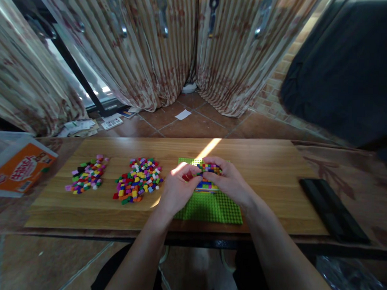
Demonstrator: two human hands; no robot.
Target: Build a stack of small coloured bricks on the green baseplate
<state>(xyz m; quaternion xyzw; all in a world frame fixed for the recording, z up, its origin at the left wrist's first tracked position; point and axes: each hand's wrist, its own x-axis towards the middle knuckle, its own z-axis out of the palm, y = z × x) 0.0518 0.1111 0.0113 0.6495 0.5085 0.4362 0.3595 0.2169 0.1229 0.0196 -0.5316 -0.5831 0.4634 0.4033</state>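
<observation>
A colourful build of toy bricks stands on a green studded baseplate. My left hand is at the build's left side, its thumb and fingers closed around the edge. Some red bricks show in the gap between them; whether a loose brick is also in the fingers, I cannot tell. From the right, my right hand grips the build, with the thumb in front and the fingers over the back. Both hands cover part of the build.
Left of the baseplate lie a large pile of loose bricks and a smaller pile on the wooden table. A plastic box with an orange label stands at the far left. A black tray-like object lies at the right end.
</observation>
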